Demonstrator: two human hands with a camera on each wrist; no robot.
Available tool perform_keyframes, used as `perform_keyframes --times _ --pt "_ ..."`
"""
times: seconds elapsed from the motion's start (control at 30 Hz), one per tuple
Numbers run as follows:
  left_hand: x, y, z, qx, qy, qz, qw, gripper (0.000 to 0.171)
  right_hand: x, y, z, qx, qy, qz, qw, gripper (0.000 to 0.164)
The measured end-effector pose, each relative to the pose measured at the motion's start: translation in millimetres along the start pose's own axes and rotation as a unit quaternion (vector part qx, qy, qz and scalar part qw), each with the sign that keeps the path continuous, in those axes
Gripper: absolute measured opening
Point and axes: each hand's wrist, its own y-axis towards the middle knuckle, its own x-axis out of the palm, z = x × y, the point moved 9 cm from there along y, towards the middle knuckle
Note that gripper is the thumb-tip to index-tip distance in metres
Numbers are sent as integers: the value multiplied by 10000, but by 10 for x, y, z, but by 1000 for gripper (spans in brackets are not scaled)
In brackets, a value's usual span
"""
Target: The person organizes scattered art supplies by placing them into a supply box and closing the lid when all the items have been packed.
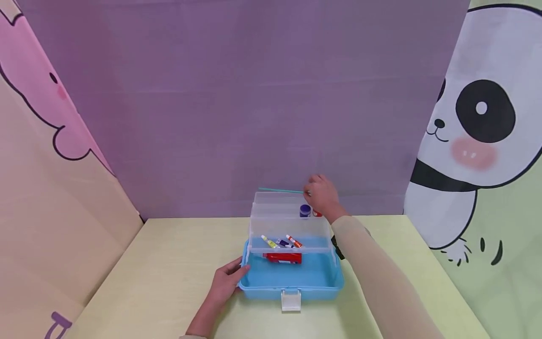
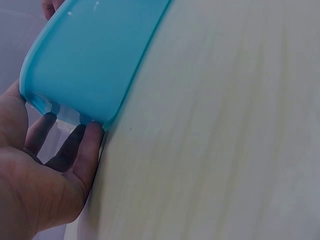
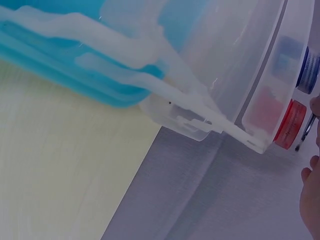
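Note:
A light blue storage box (image 1: pixel 313 295) with clear tiered trays (image 1: pixel 292 227) stands open. My left hand (image 1: pixel 226 281) grips its left side, thumb over the rim and fingers against the outer wall. My right hand (image 1: pixel 322 194) pinches a thin teal-handled paintbrush (image 1: pixel 277 190) over the top tray; its metal collar and dark tip show in the right wrist view. A purple jar (image 1: pixel 305 211) and a red-lidded jar (image 3: pixel 291 125) sit in that tray. Lower lie small yellow (image 1: pixel 269 241), purple (image 1: pixel 284 243) and orange (image 1: pixel 294 241) tubes. A red bottle (image 1: pixel 282 258) rests in the box.
The box stands on a pale wooden table (image 1: pixel 182 263), its white latch (image 1: pixel 290 300) hanging at the front. A purple backdrop (image 1: pixel 254 117) rises behind the table. Some black thing (image 1: pixel 337 247) shows right of the box, partly hidden by the right sleeve (image 1: pixel 377 268).

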Motion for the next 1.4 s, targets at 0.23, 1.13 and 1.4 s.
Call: perform_keyframes --times 0.23,1.13,1.4 --pt "29 -18 -14 -51 28 -33 10000 60 101 -47 104 317 262 -399 9984 20" --pt "88 39 23 58 30 -225 9997 61 474 -871 1046 3259 3697 366 8694 31" --pt "58 96 60 140 69 -160 9997 61 844 -1160 1131 4207 5187 89 7442 38"
